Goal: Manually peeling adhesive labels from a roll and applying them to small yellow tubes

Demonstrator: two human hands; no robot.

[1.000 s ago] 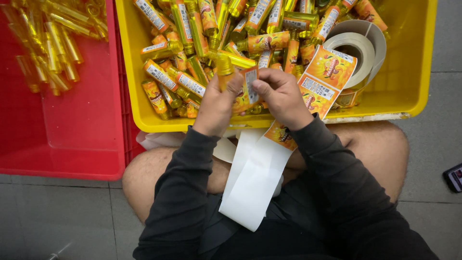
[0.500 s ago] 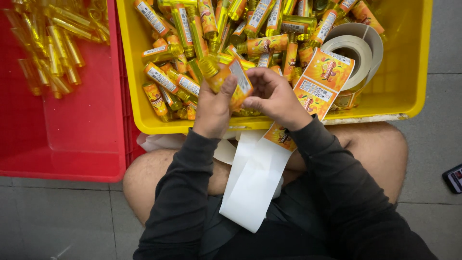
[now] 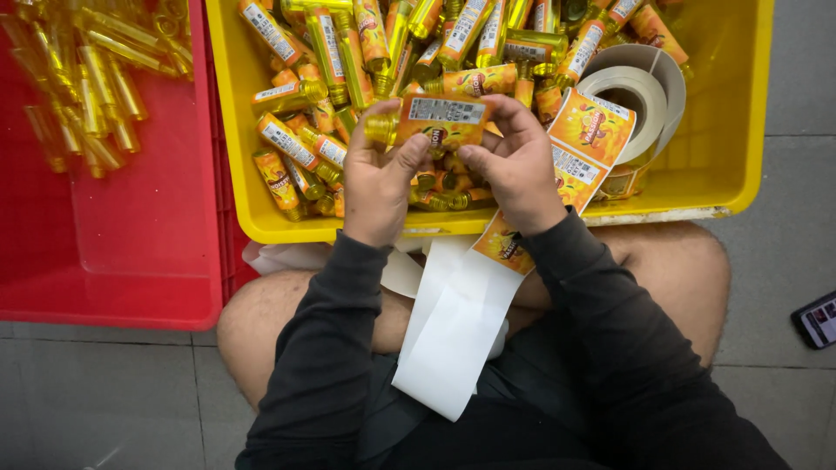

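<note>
So off to the side there's a red crate (image 3: 131, 261) with a loose bunch of bare yellow bottles (image 3: 87, 87) in its far corner, no wrappers on them. Next to it, touching, sits a yellow bin (image 3: 723, 113) piled with labelled bottles (image 3: 287, 144), all lying every which way. A roll of label tape (image 3: 631, 96) leans in the bin's right part, and its white backing strip (image 3: 453, 331) trails down over the lap. Floor's grey tile (image 3: 784, 261), and a phone (image 3: 819, 318) lies on it at the right edge.
</note>
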